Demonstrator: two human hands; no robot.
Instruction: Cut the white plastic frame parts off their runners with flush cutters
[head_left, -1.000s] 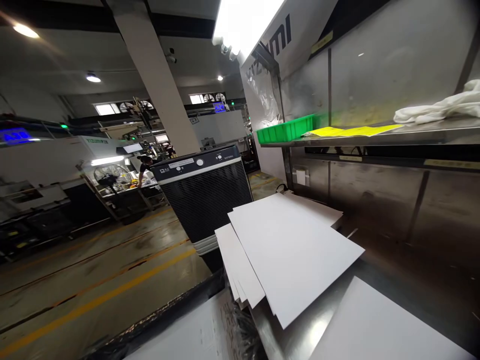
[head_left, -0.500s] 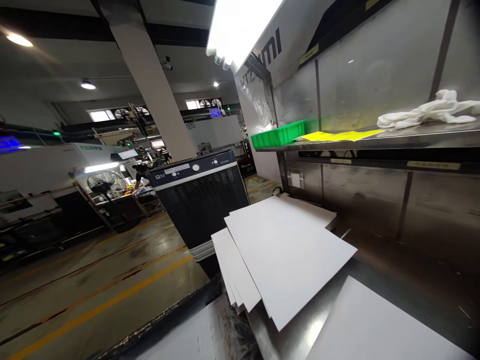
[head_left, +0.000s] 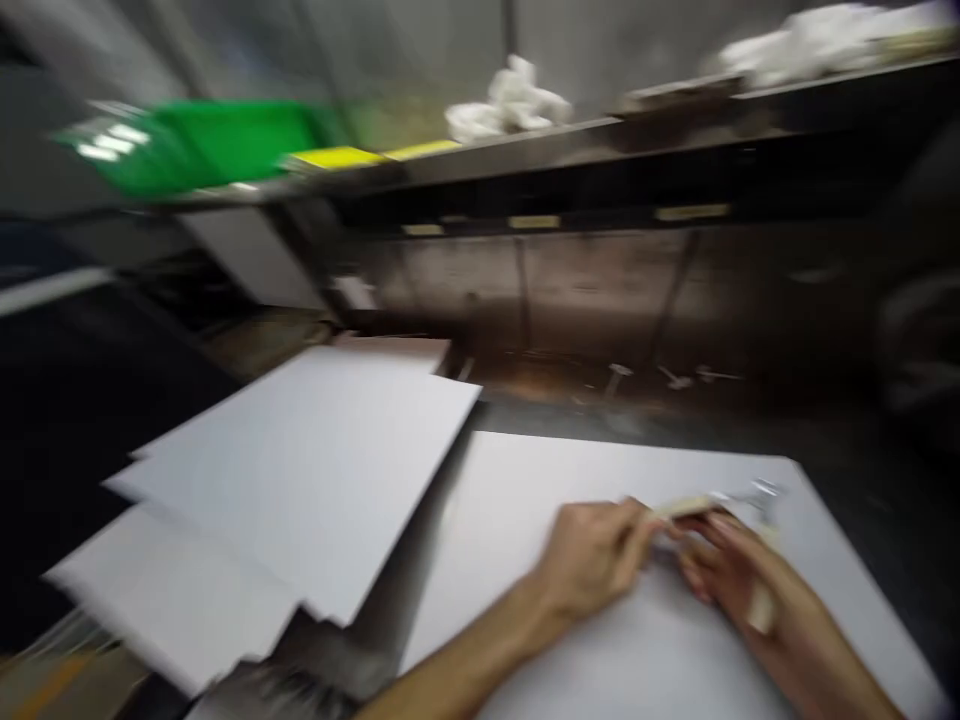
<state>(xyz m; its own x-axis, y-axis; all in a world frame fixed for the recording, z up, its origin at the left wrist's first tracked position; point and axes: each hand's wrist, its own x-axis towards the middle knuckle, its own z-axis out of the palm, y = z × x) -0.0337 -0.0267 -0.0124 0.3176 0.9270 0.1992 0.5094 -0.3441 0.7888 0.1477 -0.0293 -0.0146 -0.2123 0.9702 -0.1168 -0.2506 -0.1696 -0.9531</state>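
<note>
Blurred pale part (head_left: pixel 684 508) is being handled, apparently pinched by left hand (head_left: pixel 596 555) and right hand (head_left: pixel 739 575), above white sheet (head_left: pixel 517 500) at 5 o'clock. Steady fingertip control seems called for.

The large sheet (head_left: pixel 517 500) is plain, unpatterned white. Over the large sheet, the small held piece (head_left: pixel 688 506) is cream. Left of it, the stacked sheets (head_left: pixel 307 460) are plain white. Beyond it, the bin (head_left: pixel 240 145) is bright green, 2 papers (head_left: pixel 337 158) yellow, 2 cloth bundles (head_left: pixel 517 105) white and the labels (head_left: pixel 534 222) pale yellow.
</note>
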